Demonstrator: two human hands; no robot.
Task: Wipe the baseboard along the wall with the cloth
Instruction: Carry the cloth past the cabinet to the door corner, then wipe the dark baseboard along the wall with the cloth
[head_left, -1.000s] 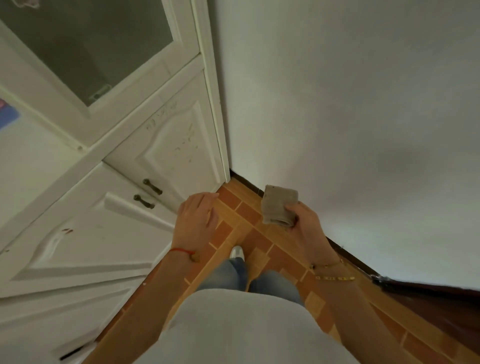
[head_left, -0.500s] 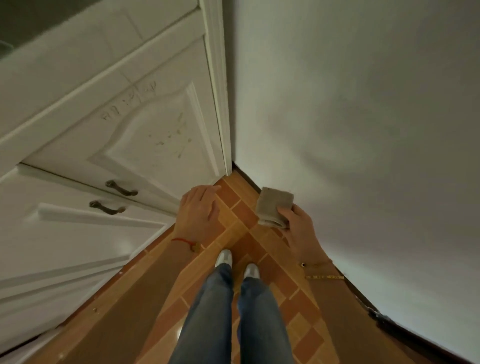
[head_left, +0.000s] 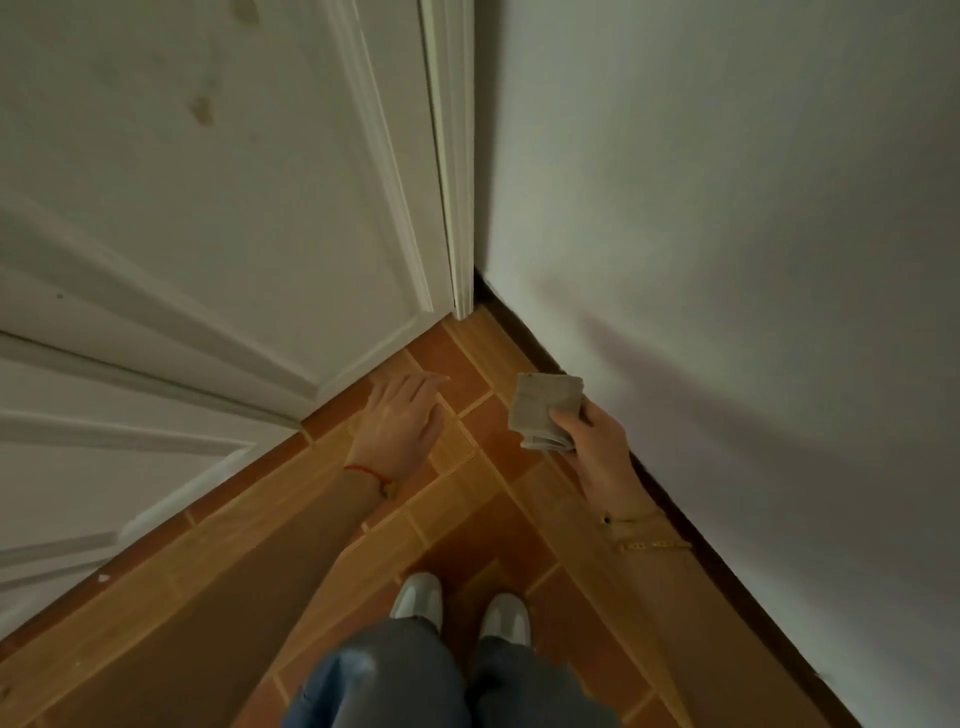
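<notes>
**Cloth lowered toward the baseboard, wipe not yet begun**

Folded beige cloth (head_left: 545, 410), soft and squared, now much nearer the floor than a second ago, just beside the dark baseboard (head_left: 524, 340) near the corner; contact impossible to tell. Pinched by the right hand (head_left: 597, 452). Left hand (head_left: 402, 421) loosely spread, empty, over glossy orange floor tiles (head_left: 483, 499). Beyond: matte white wall (head_left: 727, 234), panelled white cabinet (head_left: 234, 208).

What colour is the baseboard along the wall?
Dark brown, nearly black, in the head view: the baseboard runs below the pale wall.
</notes>
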